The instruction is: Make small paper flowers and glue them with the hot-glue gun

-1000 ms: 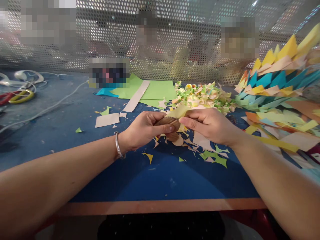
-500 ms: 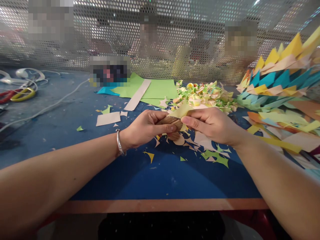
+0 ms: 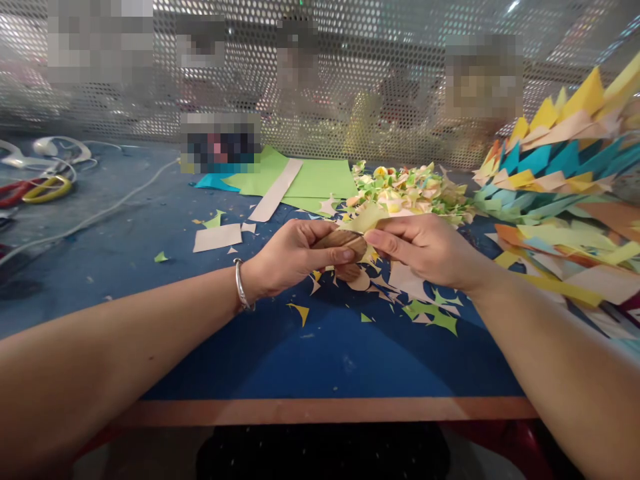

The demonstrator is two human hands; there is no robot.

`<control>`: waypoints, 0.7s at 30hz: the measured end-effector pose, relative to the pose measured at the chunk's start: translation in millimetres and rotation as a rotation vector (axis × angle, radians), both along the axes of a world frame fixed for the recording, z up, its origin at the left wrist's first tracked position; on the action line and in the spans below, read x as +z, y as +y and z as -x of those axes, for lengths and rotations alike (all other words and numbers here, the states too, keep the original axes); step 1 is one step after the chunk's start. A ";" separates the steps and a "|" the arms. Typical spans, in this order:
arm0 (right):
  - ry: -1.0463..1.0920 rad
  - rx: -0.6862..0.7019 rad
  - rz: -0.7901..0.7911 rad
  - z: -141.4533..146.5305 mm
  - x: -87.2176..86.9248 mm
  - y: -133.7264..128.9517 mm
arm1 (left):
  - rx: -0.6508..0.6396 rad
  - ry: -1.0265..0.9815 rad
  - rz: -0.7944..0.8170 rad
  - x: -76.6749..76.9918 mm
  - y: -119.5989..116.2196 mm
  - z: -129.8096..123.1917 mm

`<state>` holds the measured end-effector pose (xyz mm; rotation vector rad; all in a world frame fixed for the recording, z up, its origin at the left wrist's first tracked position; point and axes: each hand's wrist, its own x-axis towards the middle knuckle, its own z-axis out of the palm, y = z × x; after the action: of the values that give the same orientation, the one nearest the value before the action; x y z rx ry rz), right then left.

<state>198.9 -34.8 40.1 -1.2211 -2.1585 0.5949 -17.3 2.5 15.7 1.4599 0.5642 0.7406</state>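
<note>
Fingers and thumb of my left hand (image 3: 300,257) are closed on a brown wooden piece (image 3: 350,245) with a striped grain. My right hand (image 3: 425,250) pinches a pale yellow paper (image 3: 367,219) at its right end, and the paper lies against the top of the wooden piece. Both hands are close together above the blue table. Below them, a round pale paper disc (image 3: 359,280) is among small scraps. Behind my right hand is a heap of small curled paper pieces (image 3: 410,190).
Green sheets (image 3: 320,177) with a pale strip (image 3: 276,190) lie beyond my hands. Layered folded-paper spikes (image 3: 565,153) stand at the right, above loose strips (image 3: 565,267). Yellow-handled scissors (image 3: 47,190) and white cords are at the left. A perforated metal screen (image 3: 330,87) closes the back.
My right hand has shifted very slightly right with the yellow paper, showing a little more of the wooden piece.
</note>
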 end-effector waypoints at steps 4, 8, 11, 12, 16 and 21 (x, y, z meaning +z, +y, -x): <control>0.009 -0.035 -0.003 1.0 1.2 -0.2 | 0.110 -0.045 0.015 -0.6 -1.0 -1.7; 0.034 -0.034 -0.020 2.1 1.9 -0.9 | 0.102 -0.061 -0.003 -2.1 -1.0 -2.3; 0.036 -0.037 -0.023 2.0 1.0 -1.2 | 0.083 -0.067 0.003 -2.7 -1.4 -2.2; 0.032 -0.042 -0.022 1.8 0.5 -1.3 | 0.077 -0.070 0.009 -2.6 -1.6 -2.1; 0.033 -0.054 -0.016 1.6 -0.9 -1.5 | 0.070 -0.056 0.034 -1.5 -3.0 -1.9; 0.011 -0.071 -0.031 2.9 -0.9 -2.2 | 0.061 -0.044 0.048 1.0 -5.1 -2.5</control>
<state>196.1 -36.9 39.2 -1.2696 -2.0977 0.5353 -14.8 -2.6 16.7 1.3845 0.5913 0.8001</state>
